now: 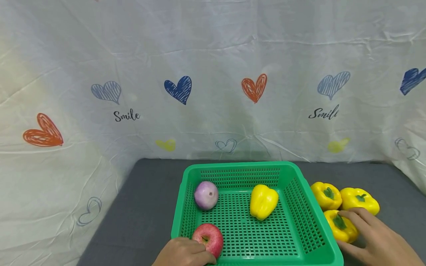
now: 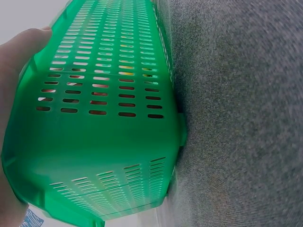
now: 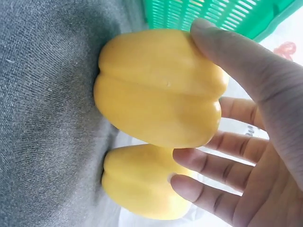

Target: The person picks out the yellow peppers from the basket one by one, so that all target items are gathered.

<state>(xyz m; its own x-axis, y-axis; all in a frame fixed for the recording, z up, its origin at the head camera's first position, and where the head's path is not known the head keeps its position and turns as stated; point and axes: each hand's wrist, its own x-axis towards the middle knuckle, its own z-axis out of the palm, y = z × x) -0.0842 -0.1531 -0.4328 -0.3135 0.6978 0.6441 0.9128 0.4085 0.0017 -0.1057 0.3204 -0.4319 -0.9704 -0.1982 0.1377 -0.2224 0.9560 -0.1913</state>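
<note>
In the head view a red apple sits in the near left corner of the green basket. My left hand grips the basket's near left corner, its fingers right beside the apple. The left wrist view has the thumb at the rim; the other fingertips are hidden behind the rim. Outside the basket's right wall, my right hand holds a yellow bell pepper, thumb on one side and fingers on the other. That pepper stands on the dark cloth in the right wrist view.
Inside the basket lie a purple onion and another yellow bell pepper. Two more yellow peppers, one nearer the basket and one farther right, stand beyond my right hand. A white curtain printed with hearts hangs behind the table.
</note>
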